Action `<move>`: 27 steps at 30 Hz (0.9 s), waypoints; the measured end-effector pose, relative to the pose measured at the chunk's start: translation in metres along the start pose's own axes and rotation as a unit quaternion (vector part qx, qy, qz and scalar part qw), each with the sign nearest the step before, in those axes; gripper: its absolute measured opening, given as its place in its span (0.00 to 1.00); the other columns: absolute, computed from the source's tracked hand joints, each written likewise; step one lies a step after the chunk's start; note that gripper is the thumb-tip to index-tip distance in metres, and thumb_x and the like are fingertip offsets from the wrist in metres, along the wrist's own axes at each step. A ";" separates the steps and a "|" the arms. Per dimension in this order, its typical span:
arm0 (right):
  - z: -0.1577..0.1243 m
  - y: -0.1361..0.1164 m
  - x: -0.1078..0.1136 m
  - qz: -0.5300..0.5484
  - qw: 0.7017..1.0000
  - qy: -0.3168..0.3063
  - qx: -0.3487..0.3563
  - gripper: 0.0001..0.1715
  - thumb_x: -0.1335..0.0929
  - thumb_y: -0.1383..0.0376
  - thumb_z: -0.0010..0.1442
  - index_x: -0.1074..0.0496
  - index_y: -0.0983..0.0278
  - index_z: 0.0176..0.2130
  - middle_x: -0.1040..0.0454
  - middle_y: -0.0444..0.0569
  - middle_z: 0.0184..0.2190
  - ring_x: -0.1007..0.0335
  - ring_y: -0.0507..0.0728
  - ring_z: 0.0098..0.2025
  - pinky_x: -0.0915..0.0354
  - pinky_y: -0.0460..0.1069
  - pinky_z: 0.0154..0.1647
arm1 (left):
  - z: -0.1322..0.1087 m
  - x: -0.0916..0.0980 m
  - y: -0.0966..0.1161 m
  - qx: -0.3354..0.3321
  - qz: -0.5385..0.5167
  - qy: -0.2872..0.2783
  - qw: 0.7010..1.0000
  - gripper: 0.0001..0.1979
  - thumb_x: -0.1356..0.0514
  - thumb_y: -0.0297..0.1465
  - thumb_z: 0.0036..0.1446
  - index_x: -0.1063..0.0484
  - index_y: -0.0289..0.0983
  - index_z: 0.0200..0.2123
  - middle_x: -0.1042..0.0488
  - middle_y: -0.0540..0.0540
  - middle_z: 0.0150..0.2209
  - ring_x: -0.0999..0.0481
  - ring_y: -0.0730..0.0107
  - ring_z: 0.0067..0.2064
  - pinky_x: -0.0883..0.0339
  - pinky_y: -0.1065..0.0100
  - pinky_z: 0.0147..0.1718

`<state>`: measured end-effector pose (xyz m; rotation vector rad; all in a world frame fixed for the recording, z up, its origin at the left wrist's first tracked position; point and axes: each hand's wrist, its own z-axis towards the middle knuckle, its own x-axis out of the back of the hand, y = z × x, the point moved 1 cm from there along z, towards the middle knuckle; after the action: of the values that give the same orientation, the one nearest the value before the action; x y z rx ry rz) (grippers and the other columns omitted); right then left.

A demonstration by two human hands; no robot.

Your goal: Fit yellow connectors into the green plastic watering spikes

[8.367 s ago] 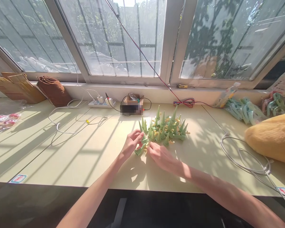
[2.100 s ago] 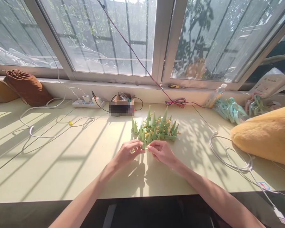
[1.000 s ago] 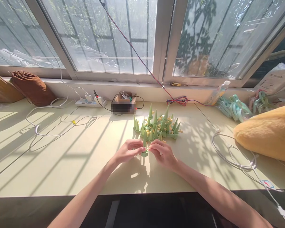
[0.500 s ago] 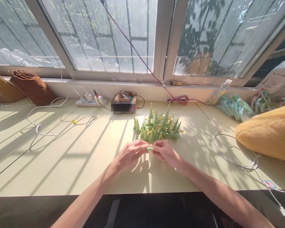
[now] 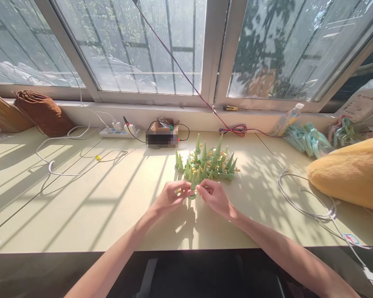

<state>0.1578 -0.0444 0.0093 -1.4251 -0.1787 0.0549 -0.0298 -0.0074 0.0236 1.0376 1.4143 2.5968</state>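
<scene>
Close in front of the cluster, a small green cone-shaped piece [image 5: 193, 182] stands upright between my hands, its point up. My left hand [image 5: 173, 195] pinches it low down with thumb and forefinger. From the other side, the thumb and forefinger of my right hand [image 5: 216, 198] are pinched together right against the cone's base. Whether they grip the cone or a small part beside it cannot be made out. Just behind, several more green cones with yellowish bits form a cluster [image 5: 217, 163] on the pale tabletop [image 5: 127, 219].
Behind the cluster are a small box [image 5: 162, 124], a power strip [image 5: 107, 133] and coiled red-black wires [image 5: 238, 130]. White cables [image 5: 307, 213] lie at the right beside a yellow plush thing [image 5: 351, 174] and teal clips [image 5: 309, 138]. A brown drawstring bag [image 5: 43, 114] rests at the left.
The green cone has turned from lying sideways between my fingers to standing upright. My right hand has shifted slightly at its side; the cluster has stayed put.
</scene>
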 end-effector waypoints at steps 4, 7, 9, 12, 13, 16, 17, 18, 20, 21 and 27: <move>0.000 0.001 0.001 -0.106 0.985 0.019 0.137 0.20 0.36 0.55 0.67 0.35 0.62 0.27 0.41 0.40 0.21 0.48 0.50 0.23 0.50 0.47 0.23 | 0.001 0.002 0.000 0.094 -0.089 -0.033 0.991 0.16 0.37 0.41 0.60 0.22 0.32 0.33 0.22 0.43 0.29 0.23 0.68 0.32 0.31 0.71 0.30; 0.000 0.000 0.002 -0.165 0.957 0.019 0.238 0.18 0.38 0.60 0.70 0.36 0.62 0.28 0.36 0.44 0.25 0.44 0.52 0.25 0.47 0.47 0.26 | 0.002 0.003 0.000 0.128 -0.132 -0.059 0.981 0.17 0.36 0.42 0.58 0.23 0.32 0.31 0.23 0.45 0.29 0.23 0.68 0.33 0.28 0.69 0.33; -0.001 0.000 0.002 -0.180 0.943 0.014 0.281 0.17 0.39 0.63 0.71 0.36 0.62 0.29 0.35 0.45 0.26 0.43 0.52 0.26 0.46 0.47 0.26 | 0.002 0.004 0.000 0.137 -0.144 -0.065 0.978 0.17 0.36 0.42 0.58 0.24 0.32 0.29 0.24 0.46 0.28 0.24 0.70 0.31 0.28 0.69 0.33; -0.002 0.000 0.002 -0.193 0.933 0.015 0.303 0.16 0.39 0.65 0.71 0.36 0.62 0.29 0.34 0.46 0.27 0.43 0.52 0.26 0.46 0.47 0.26 | 0.002 0.004 0.000 0.136 -0.144 -0.061 0.978 0.16 0.35 0.42 0.58 0.23 0.33 0.31 0.24 0.46 0.29 0.23 0.69 0.33 0.27 0.69 0.34; -0.003 0.000 0.002 -0.194 0.934 0.016 0.300 0.16 0.40 0.65 0.71 0.36 0.62 0.29 0.34 0.46 0.27 0.43 0.52 0.26 0.47 0.47 0.26 | 0.002 0.004 0.001 0.131 -0.140 -0.056 0.980 0.16 0.35 0.42 0.58 0.23 0.33 0.32 0.23 0.46 0.30 0.22 0.68 0.34 0.27 0.69 0.34; -0.003 -0.001 0.001 -0.188 0.943 0.028 0.274 0.17 0.39 0.64 0.70 0.36 0.62 0.29 0.35 0.45 0.26 0.44 0.52 0.26 0.47 0.47 0.26 | 0.001 0.004 0.000 0.098 -0.116 -0.042 0.987 0.15 0.36 0.41 0.59 0.22 0.32 0.33 0.22 0.44 0.30 0.22 0.67 0.33 0.28 0.70 0.31; -0.003 -0.001 0.000 -0.183 0.948 0.033 0.259 0.17 0.39 0.63 0.70 0.36 0.62 0.28 0.35 0.45 0.26 0.44 0.52 0.26 0.47 0.47 0.26 | 0.001 0.004 0.000 0.078 -0.100 -0.039 0.991 0.16 0.36 0.41 0.60 0.23 0.32 0.33 0.22 0.44 0.29 0.22 0.68 0.32 0.29 0.71 0.29; -0.003 -0.001 0.000 -0.176 0.954 0.038 0.241 0.17 0.38 0.62 0.70 0.36 0.63 0.28 0.36 0.45 0.25 0.44 0.51 0.26 0.47 0.47 0.26 | 0.001 0.003 0.000 0.054 -0.080 -0.036 0.995 0.16 0.37 0.40 0.61 0.23 0.32 0.33 0.23 0.44 0.28 0.23 0.69 0.30 0.30 0.72 0.27; -0.002 0.000 -0.001 -0.149 0.969 0.046 0.189 0.18 0.37 0.61 0.68 0.36 0.63 0.27 0.38 0.43 0.24 0.46 0.51 0.25 0.48 0.47 0.25 | 0.000 0.002 -0.001 -0.002 -0.028 -0.022 0.999 0.15 0.38 0.39 0.62 0.23 0.32 0.33 0.24 0.45 0.26 0.26 0.72 0.26 0.33 0.73 0.25; -0.001 0.000 -0.001 -0.129 0.979 0.047 0.153 0.18 0.36 0.59 0.67 0.36 0.63 0.26 0.40 0.42 0.22 0.47 0.51 0.24 0.50 0.47 0.24 | 0.000 0.001 -0.002 -0.029 0.001 -0.013 1.000 0.14 0.38 0.38 0.63 0.23 0.32 0.33 0.24 0.46 0.26 0.28 0.74 0.25 0.35 0.73 0.24; 0.001 -0.002 0.003 0.027 0.993 -0.008 -0.115 0.20 0.31 0.54 0.60 0.36 0.62 0.24 0.45 0.36 0.15 0.56 0.47 0.16 0.58 0.46 0.17 | -0.005 -0.005 -0.004 -0.199 0.147 -0.005 0.969 0.10 0.44 0.32 0.68 0.25 0.36 0.45 0.22 0.44 0.33 0.25 0.70 0.31 0.30 0.70 0.31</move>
<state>0.1606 -0.0432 0.0119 -1.6600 -0.1647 0.0926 -0.0302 -0.0099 0.0162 1.2673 0.7254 2.8931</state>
